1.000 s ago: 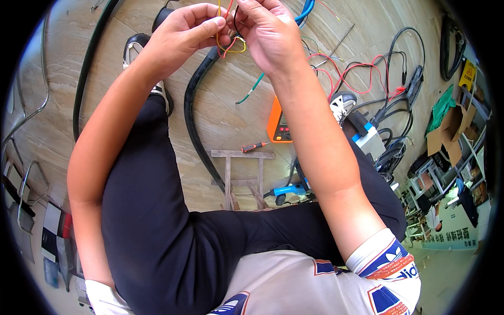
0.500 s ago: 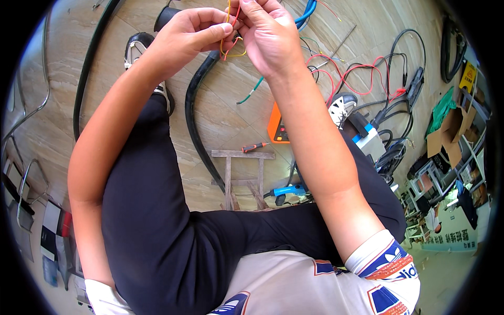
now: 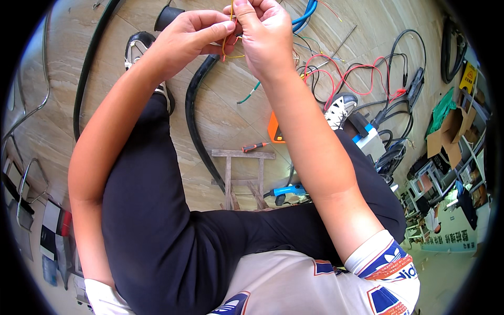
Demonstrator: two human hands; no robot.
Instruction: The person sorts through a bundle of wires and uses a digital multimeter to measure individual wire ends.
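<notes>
- Head view: left hand (image 3: 191,37) was curled, thumb and forefinger pinched tight on a thin yellow wire (image 3: 229,32).
- Right hand (image 3: 264,32) was also closed on the same wire, fingertips meeting the left hand's at the top edge of the picture.
- The yellow wire hung as a small loop just below the two pinches, between both hands; a short red tip showed at its lower left.
- Wooden stool (image 3: 241,176): bare pale wood, flat narrow top, splayed legs, stood between the knees; taken as landmark.
- Small screwdriver (image 3: 255,146), red and black handle, lay just above the stool top.
- Thick black hose (image 3: 195,121), smooth rubber, curved up to the left of the stool.
- Orange meter (image 3: 275,129) was just right of the stool, partly hidden by the right forearm.
- Blue-handled tool (image 3: 287,190) lay at the stool's lower right.
- Red leads (image 3: 357,73) and black cables (image 3: 399,58) tangled well to the upper right of the stool.
- Floor (image 3: 226,100): glossy beige tiles, marbled pattern.
- Far right of the stool: cardboard box (image 3: 451,131) and shelving, cluttered room edge.
</notes>
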